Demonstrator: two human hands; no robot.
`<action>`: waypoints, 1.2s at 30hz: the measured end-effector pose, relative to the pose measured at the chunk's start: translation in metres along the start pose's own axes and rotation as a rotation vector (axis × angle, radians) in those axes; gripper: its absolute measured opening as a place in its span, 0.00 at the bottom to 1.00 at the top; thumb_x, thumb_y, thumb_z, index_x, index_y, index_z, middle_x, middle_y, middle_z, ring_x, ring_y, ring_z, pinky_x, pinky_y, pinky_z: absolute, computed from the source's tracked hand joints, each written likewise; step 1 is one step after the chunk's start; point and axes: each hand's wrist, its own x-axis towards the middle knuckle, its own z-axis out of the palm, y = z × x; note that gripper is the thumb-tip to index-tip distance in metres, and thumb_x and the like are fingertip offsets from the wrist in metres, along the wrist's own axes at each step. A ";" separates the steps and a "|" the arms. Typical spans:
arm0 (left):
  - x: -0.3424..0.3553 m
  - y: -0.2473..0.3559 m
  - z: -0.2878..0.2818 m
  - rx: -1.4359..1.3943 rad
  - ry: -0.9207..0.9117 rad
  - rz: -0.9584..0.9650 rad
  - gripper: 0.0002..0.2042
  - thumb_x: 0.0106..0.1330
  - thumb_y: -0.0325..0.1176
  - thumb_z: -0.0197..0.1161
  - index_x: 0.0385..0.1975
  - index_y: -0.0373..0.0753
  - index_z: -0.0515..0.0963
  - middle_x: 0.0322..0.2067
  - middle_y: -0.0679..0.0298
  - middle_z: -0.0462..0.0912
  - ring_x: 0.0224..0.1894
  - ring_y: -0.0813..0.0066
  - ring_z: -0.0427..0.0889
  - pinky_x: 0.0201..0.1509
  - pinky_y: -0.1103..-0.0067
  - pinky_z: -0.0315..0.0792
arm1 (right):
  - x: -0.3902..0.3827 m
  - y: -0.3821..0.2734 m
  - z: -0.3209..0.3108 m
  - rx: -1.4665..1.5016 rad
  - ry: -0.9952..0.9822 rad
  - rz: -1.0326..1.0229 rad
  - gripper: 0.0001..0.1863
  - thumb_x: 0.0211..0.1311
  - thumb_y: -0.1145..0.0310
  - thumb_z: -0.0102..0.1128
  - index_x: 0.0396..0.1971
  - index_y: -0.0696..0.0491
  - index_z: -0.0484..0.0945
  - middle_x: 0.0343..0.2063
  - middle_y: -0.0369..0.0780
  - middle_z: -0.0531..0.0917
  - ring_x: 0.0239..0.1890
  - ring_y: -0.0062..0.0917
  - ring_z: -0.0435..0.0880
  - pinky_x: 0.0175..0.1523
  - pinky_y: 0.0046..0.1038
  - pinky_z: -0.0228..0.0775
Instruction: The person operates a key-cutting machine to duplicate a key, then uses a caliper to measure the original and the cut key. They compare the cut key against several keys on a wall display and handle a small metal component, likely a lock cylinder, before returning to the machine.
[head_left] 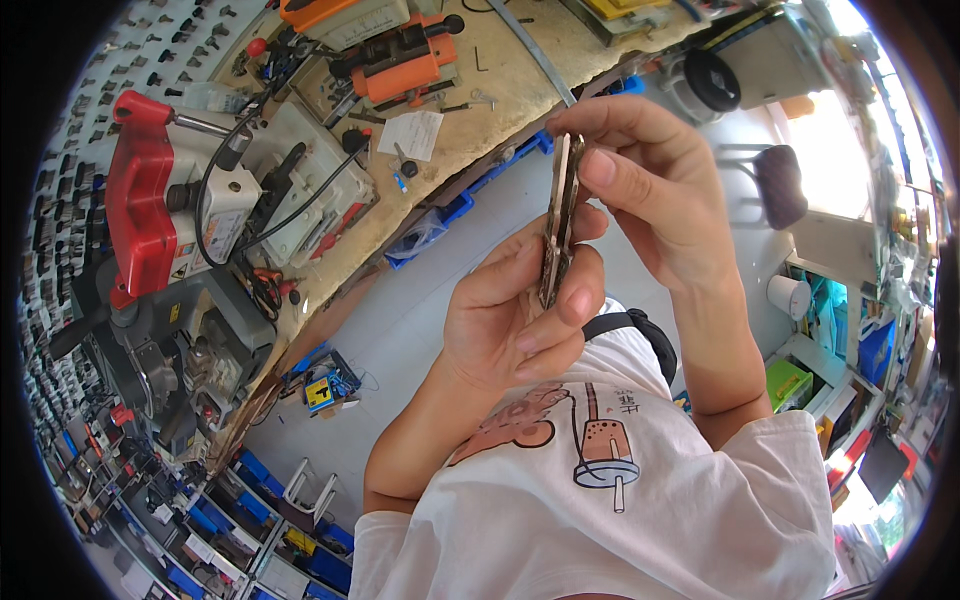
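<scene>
Between my two hands is a slim, long metal piece (pixel 556 225) with layered edges, silvery on one side and dark brown on the other. It is held almost upright, above the floor and away from the bench. My left hand (pixel 495 315) grips its lower end, with the fingers curled around it. At the upper end, the thumb and fingers of my right hand (pixel 655 185) close on it from the right. The fingers hide part of the piece, and its exact kind cannot be made out.
On the left, a worn workbench (pixel 400 185) carries a red-and-white key machine (pixel 150 200), an orange machine (pixel 405 70) and a paper slip (pixel 410 135). Many key blanks (pixel 185 40) hang at the far left. A dark-seated chair (pixel 780 185) stands at right; a blue-yellow box (pixel 320 393) lies on the floor.
</scene>
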 end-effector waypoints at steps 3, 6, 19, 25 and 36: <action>0.002 0.000 -0.001 -0.006 -0.017 -0.002 0.19 0.66 0.34 0.37 0.54 0.31 0.53 0.33 0.50 0.71 0.14 0.80 0.62 0.13 0.84 0.63 | 0.001 -0.002 0.000 0.023 -0.023 0.002 0.13 0.50 0.74 0.59 0.36 0.62 0.74 0.25 0.37 0.77 0.22 0.14 0.75 0.31 0.15 0.67; 0.003 0.000 -0.002 -0.015 -0.031 -0.012 0.19 0.66 0.34 0.37 0.54 0.31 0.53 0.33 0.50 0.71 0.13 0.81 0.62 0.13 0.84 0.63 | 0.001 -0.003 0.000 0.021 -0.039 -0.006 0.12 0.50 0.75 0.58 0.36 0.62 0.74 0.25 0.36 0.77 0.22 0.14 0.75 0.31 0.16 0.67; 0.006 0.000 -0.003 -0.028 -0.028 0.005 0.19 0.66 0.34 0.36 0.54 0.31 0.52 0.34 0.50 0.71 0.14 0.80 0.64 0.13 0.83 0.65 | 0.003 0.000 -0.004 -0.053 0.017 -0.018 0.12 0.57 0.69 0.51 0.38 0.61 0.74 0.24 0.36 0.77 0.22 0.14 0.74 0.30 0.15 0.66; 0.003 0.000 -0.001 -0.020 -0.011 0.020 0.19 0.66 0.34 0.36 0.54 0.31 0.52 0.35 0.49 0.71 0.14 0.80 0.64 0.13 0.84 0.64 | 0.002 -0.001 -0.001 -0.003 -0.009 0.009 0.13 0.57 0.70 0.51 0.38 0.61 0.73 0.24 0.36 0.77 0.22 0.14 0.74 0.30 0.15 0.66; 0.000 -0.002 0.030 0.859 0.408 0.234 0.16 0.64 0.30 0.44 0.50 0.30 0.59 0.38 0.46 0.73 0.18 0.81 0.69 0.15 0.85 0.69 | -0.005 0.007 0.002 -0.078 0.017 -0.014 0.16 0.54 0.68 0.54 0.39 0.62 0.71 0.29 0.40 0.77 0.28 0.18 0.75 0.33 0.18 0.69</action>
